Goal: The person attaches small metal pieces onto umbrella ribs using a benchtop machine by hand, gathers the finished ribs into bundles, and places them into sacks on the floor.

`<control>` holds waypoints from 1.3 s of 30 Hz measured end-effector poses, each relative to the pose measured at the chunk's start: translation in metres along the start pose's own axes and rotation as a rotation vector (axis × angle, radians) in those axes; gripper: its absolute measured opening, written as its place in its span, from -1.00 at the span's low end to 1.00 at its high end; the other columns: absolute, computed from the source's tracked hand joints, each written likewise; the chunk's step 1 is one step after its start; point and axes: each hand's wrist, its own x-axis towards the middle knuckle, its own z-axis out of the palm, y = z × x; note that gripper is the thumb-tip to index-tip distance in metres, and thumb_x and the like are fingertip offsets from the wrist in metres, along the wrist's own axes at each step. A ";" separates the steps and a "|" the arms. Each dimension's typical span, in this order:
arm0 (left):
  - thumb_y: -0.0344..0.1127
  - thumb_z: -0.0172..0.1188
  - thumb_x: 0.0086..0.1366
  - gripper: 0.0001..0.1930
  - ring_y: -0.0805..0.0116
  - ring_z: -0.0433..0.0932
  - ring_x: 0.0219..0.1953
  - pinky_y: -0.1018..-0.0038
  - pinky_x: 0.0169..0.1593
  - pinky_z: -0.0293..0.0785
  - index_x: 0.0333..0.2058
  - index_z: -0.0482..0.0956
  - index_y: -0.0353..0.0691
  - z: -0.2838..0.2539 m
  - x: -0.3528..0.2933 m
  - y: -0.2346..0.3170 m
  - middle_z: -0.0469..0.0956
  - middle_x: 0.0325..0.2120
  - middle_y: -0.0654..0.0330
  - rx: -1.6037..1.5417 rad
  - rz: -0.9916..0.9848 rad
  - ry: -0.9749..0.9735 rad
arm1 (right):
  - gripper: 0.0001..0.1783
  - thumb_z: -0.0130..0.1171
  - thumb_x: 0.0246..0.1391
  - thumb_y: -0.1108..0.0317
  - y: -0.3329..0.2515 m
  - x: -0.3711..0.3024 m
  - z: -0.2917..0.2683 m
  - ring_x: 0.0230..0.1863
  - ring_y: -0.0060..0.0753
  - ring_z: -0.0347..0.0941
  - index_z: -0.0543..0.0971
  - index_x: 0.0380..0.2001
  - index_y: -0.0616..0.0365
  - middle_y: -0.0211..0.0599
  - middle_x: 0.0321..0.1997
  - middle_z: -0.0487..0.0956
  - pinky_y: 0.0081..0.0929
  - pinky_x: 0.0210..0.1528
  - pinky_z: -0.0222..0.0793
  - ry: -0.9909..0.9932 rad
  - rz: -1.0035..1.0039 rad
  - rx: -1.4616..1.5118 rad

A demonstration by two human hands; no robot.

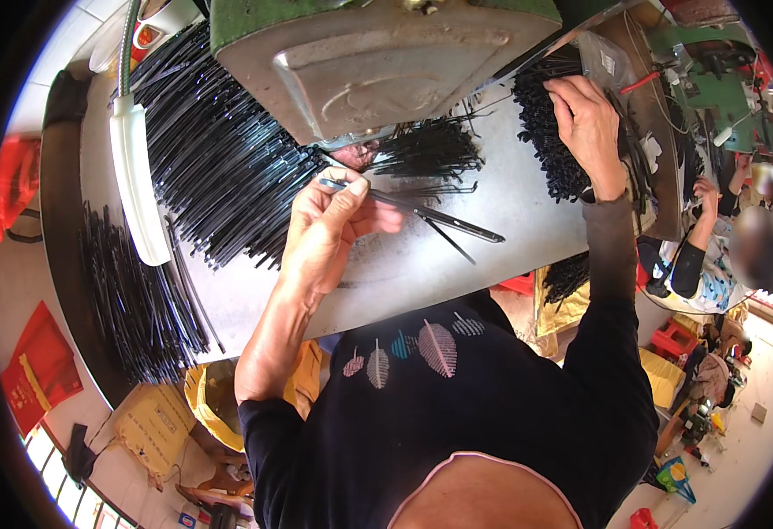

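Observation:
My left hand point(333, 220) is closed, pinching a thin black metal rod point(457, 224) between thumb and fingers. The rod slants down to the right over the metal tabletop, and a thinner black strip point(450, 240) branches off below it. Over at the right, my right hand point(587, 123) bends its fingers onto the far end of a dense stack of black rods point(549, 150). What lies between those fingertips is hidden. A small bundle of black rods point(430, 148) lies beyond my left hand, under a green and grey machine head point(386, 62).
A wide heap of black rods point(219, 150) covers the table's left, with another bundle point(135, 300) at its edge. A white lamp point(138, 181) stands over them. Yellow sacks point(214, 401) sit below the table. At far right, another person point(713, 256) is near green machinery point(721, 97).

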 end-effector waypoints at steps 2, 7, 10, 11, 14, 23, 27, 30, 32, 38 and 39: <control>-0.32 0.07 0.34 -0.87 0.21 0.64 -0.40 0.30 -0.24 0.62 -0.29 0.38 -0.26 -0.001 0.000 0.000 0.57 -0.47 0.06 0.033 -0.032 0.029 | -0.83 0.20 -0.05 0.42 -0.006 0.010 0.004 -0.33 -0.23 0.46 0.61 -0.31 0.02 -0.41 -0.33 0.54 -0.38 -0.30 0.42 0.026 -0.009 0.017; -0.32 0.07 0.34 -0.87 0.25 0.63 -0.42 0.34 -0.25 0.60 -0.28 0.39 -0.25 0.004 -0.005 -0.004 0.55 -0.48 0.11 0.000 -0.032 -0.009 | -0.81 0.23 -0.16 0.41 -0.019 0.027 0.011 -0.10 -0.24 0.41 0.63 -0.36 0.02 -0.41 -0.16 0.54 -0.33 -0.14 0.38 0.022 -0.158 -0.132; -0.31 0.08 0.33 -0.86 0.31 0.60 -0.38 0.37 -0.22 0.56 -0.29 0.41 -0.26 -0.004 -0.010 -0.001 0.54 -0.48 0.17 0.026 -0.037 -0.021 | -0.87 0.22 -0.18 0.40 -0.033 0.028 0.006 -0.05 -0.25 0.42 0.63 -0.44 0.03 -0.41 -0.16 0.55 -0.28 -0.03 0.35 0.097 -0.222 -0.072; -0.30 0.09 0.33 -0.85 0.32 0.59 -0.33 0.36 -0.18 0.55 -0.29 0.43 -0.26 -0.007 -0.010 -0.002 0.53 -0.46 0.18 0.055 0.004 -0.006 | -0.86 0.22 -0.19 0.40 -0.045 0.027 0.010 -0.09 -0.29 0.44 0.63 -0.45 0.03 -0.41 -0.18 0.56 -0.32 -0.09 0.39 0.140 -0.285 0.011; -0.25 0.13 0.30 -0.83 0.26 0.52 -0.21 0.27 -0.13 0.50 -0.34 0.47 -0.23 -0.013 -0.010 -0.002 0.53 -0.36 0.14 0.156 0.044 -0.070 | -0.81 0.21 -0.20 0.39 -0.096 0.015 0.027 -0.27 -0.41 0.49 0.62 -0.39 0.01 -0.41 -0.30 0.55 -0.47 -0.30 0.47 0.147 -0.467 0.250; -0.37 0.15 0.28 -0.91 0.49 0.40 -0.51 0.55 -0.42 0.31 -0.36 0.50 -0.25 -0.007 -0.011 0.005 0.52 -0.46 0.23 -0.122 0.053 0.153 | -0.70 0.06 0.01 0.59 -0.201 0.010 0.038 -0.41 -0.21 0.49 0.55 -0.14 0.27 -0.21 -0.37 0.49 -0.49 -0.36 0.46 -0.151 -0.068 0.867; -0.36 0.15 0.27 -0.89 0.50 0.43 -0.50 0.56 -0.37 0.37 -0.36 0.50 -0.29 -0.002 -0.008 0.003 0.52 -0.47 0.21 -0.097 0.064 0.172 | -0.89 0.17 0.06 0.51 -0.196 0.011 0.046 -0.59 -0.65 0.44 0.60 -0.32 0.29 -0.37 -0.53 0.55 -0.64 -0.55 0.34 -0.224 0.352 1.233; -0.44 0.15 0.25 -0.92 0.53 0.45 -0.55 0.59 -0.44 0.39 -0.37 0.49 -0.33 0.002 -0.002 0.001 0.52 -0.53 0.21 0.016 0.133 0.221 | -0.89 0.18 0.09 0.44 -0.200 0.011 0.044 -0.64 -0.80 0.38 0.60 -0.39 0.28 -0.49 -0.64 0.51 -0.74 -0.63 0.25 -0.293 0.528 1.387; -0.48 0.15 0.23 -0.94 0.54 0.45 -0.58 0.60 -0.49 0.40 -0.38 0.48 -0.35 0.002 0.003 0.000 0.51 -0.56 0.22 0.117 0.198 0.242 | -0.88 0.18 0.09 0.42 -0.200 0.008 0.045 -0.63 -0.77 0.39 0.59 -0.41 0.28 -0.48 -0.61 0.53 -0.75 -0.62 0.28 -0.302 0.659 1.436; -0.58 0.14 0.19 -0.86 0.57 0.46 -0.65 0.66 -0.59 0.37 -0.34 0.34 -0.31 -0.001 0.008 0.001 0.52 -0.58 0.22 0.412 0.347 0.257 | -0.88 0.18 0.10 0.41 -0.201 0.011 0.047 -0.58 -0.71 0.48 0.59 -0.41 0.25 -0.46 -0.56 0.56 -0.76 -0.60 0.30 -0.243 0.654 1.489; -0.57 0.13 0.19 -0.83 0.58 0.46 -0.64 0.66 -0.59 0.36 -0.24 0.38 -0.34 -0.001 0.009 0.000 0.51 -0.59 0.24 0.416 0.351 0.257 | -0.89 0.17 0.10 0.42 -0.200 0.012 0.047 -0.58 -0.71 0.48 0.58 -0.41 0.25 -0.45 -0.55 0.56 -0.75 -0.60 0.30 -0.243 0.655 1.487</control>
